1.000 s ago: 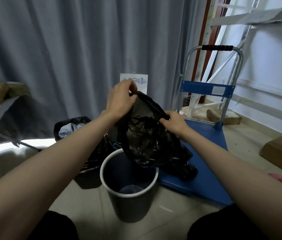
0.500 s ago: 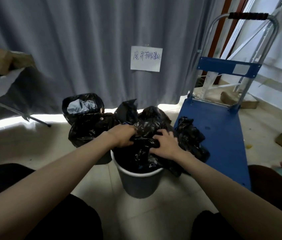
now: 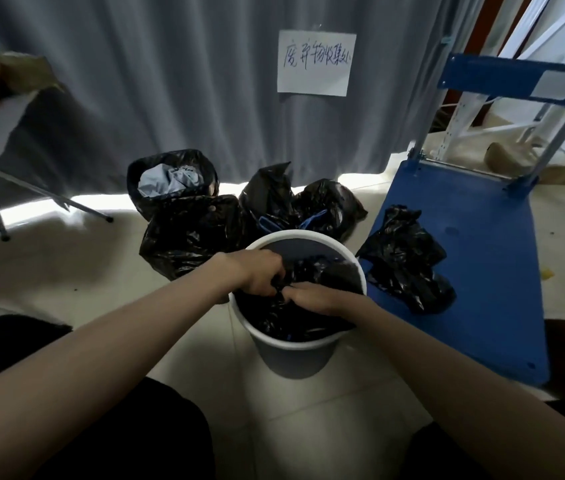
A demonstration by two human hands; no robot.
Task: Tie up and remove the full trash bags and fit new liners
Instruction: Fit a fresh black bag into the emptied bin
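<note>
Black liner [image 3: 312, 306] sits crumpled inside the white-rimmed bin [image 3: 295, 344]; my left hand [image 3: 260, 275] and right hand [image 3: 312, 299] each grip its plastic there (tied bags [image 3: 191, 230] behind the bin).

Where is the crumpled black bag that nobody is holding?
The loose crumpled black plastic bag lies at the right of the head view, on the near left edge of the blue cart platform, just right of the white-rimmed grey bin.
</note>
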